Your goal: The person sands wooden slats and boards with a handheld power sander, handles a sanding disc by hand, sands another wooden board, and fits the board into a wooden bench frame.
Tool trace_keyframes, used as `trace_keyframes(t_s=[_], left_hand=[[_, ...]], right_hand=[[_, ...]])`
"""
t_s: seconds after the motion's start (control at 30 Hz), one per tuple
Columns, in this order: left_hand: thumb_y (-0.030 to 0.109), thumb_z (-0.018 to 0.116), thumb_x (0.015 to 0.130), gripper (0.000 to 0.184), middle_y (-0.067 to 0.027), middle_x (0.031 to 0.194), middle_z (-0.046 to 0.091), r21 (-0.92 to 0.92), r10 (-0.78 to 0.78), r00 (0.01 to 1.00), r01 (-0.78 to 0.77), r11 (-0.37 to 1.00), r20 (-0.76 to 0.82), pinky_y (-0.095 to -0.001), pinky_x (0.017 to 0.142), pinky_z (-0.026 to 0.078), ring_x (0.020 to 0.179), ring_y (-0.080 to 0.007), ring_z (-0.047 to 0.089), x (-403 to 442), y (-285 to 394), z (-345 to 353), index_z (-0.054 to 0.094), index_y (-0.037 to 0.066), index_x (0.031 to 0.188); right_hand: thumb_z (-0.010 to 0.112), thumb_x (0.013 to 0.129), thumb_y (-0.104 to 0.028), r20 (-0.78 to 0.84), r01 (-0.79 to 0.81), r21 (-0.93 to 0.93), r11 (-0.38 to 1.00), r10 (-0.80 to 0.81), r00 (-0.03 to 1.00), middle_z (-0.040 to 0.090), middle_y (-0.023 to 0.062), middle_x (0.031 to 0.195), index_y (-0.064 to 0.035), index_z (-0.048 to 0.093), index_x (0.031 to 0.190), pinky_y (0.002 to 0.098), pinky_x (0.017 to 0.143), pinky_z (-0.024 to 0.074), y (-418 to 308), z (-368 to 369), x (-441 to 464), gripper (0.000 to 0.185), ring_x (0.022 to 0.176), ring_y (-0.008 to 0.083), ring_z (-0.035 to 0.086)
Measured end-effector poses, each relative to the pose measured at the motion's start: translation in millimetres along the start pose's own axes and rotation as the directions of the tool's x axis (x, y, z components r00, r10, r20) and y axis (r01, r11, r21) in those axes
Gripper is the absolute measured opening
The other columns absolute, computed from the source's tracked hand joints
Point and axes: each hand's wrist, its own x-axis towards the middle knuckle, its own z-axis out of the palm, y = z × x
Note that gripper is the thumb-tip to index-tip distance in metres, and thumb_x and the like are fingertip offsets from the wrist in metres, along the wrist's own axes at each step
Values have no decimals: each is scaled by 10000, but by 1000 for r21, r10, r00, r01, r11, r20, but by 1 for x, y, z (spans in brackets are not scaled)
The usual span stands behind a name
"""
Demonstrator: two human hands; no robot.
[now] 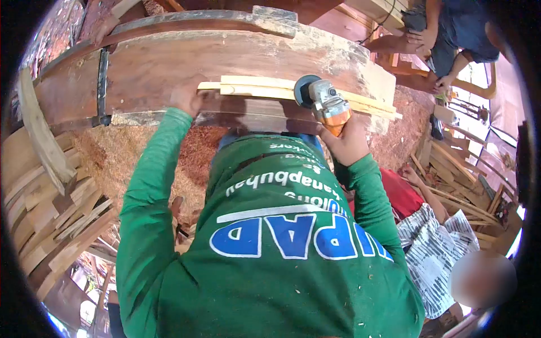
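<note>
Grinder [331,107] is held in the grip of the right hand [348,143] at wooden strips [256,89] on the bench [163,62], while the left hand [187,97], its grip too blurred to be told, is seen by their left end.

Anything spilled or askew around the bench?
Sawdust litters the right end of the workbench and the ground, looking untidy. The wooden strips have staggered ends, so they look uneven. No clear damage shows.

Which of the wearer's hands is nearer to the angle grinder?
The right hand: it grips the orange body of the angle grinder. The left hand is well off to its left, beside the near-left end of the wooden strips.
</note>
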Motion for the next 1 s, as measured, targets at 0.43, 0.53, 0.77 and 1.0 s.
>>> trace_keyframes(t_s=[0.43, 0.53, 0.77, 1.0], left_hand=[[251, 668, 891, 90, -81, 906, 737, 48, 46, 999, -47, 998, 19, -493, 745, 555, 854, -339, 714, 0, -26, 8, 710, 198, 949], [237, 686, 874, 102, -82, 903, 735, 34, 85, 996, -84, 996, -15, -501, 754, 554, 849, -342, 714, -1, -25, 7, 707, 197, 966], [209, 723, 838, 146, -58, 910, 741, 66, 72, 996, -68, 996, -56, -501, 754, 545, 852, -341, 715, 2, -26, 15, 713, 208, 983], [170, 704, 852, 148, -68, 923, 747, 41, 81, 997, -81, 996, 0, -414, 767, 579, 868, -294, 727, 8, -25, 20, 766, 197, 983]], right_hand=[[783, 810, -327, 258, 48, -281, 959, 27, 966, 679, 327, 846, 145, 467, 1187, 521, 739, 577, -104, 72, 53, 682, 828, 493, 699], [774, 806, -328, 295, 69, -305, 950, 25, 955, 681, 319, 841, 148, 453, 1196, 523, 743, 581, -109, 76, 56, 695, 825, 490, 700], [768, 791, -321, 300, 20, -323, 946, 82, 950, 682, 323, 845, 149, 457, 1186, 523, 745, 584, -112, 72, 53, 688, 825, 485, 703], [770, 776, -245, 149, -5, -159, 987, 28, 988, 695, 316, 889, 134, 527, 1208, 506, 781, 581, -61, 53, 33, 624, 875, 480, 708]])
